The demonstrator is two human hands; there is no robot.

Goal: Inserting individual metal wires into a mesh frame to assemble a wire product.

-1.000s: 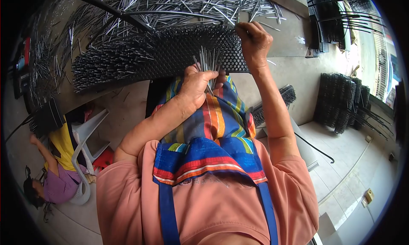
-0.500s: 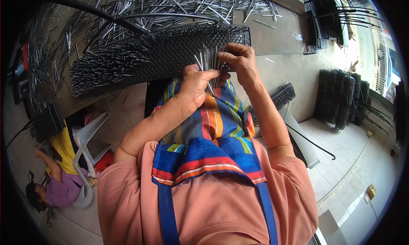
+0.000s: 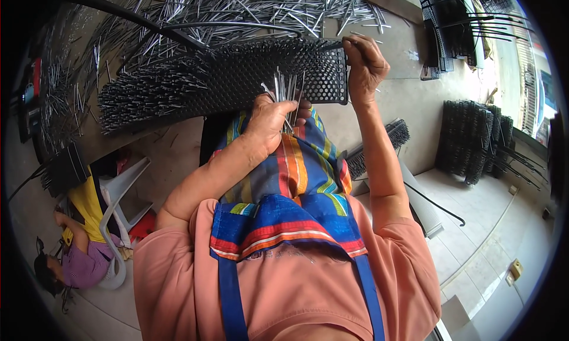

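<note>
A concrete worktable [image 3: 409, 44] strewn with loose metal pins [image 3: 249, 9] fills the upper part of the head view. At its near edge lies a black perforated panel [image 3: 237, 80], its left part bristling with set pins. Just below the panel, the left hand [image 3: 269, 124] is closed around a bundle of metal pins [image 3: 287, 89]. The right hand [image 3: 364, 65] pinches a single pin [image 3: 332, 44] at the panel's upper right corner.

Loose rods [image 3: 249, 9] lie behind the perforated panel [image 3: 237, 80] (on table [image 3: 391, 38]).
</note>
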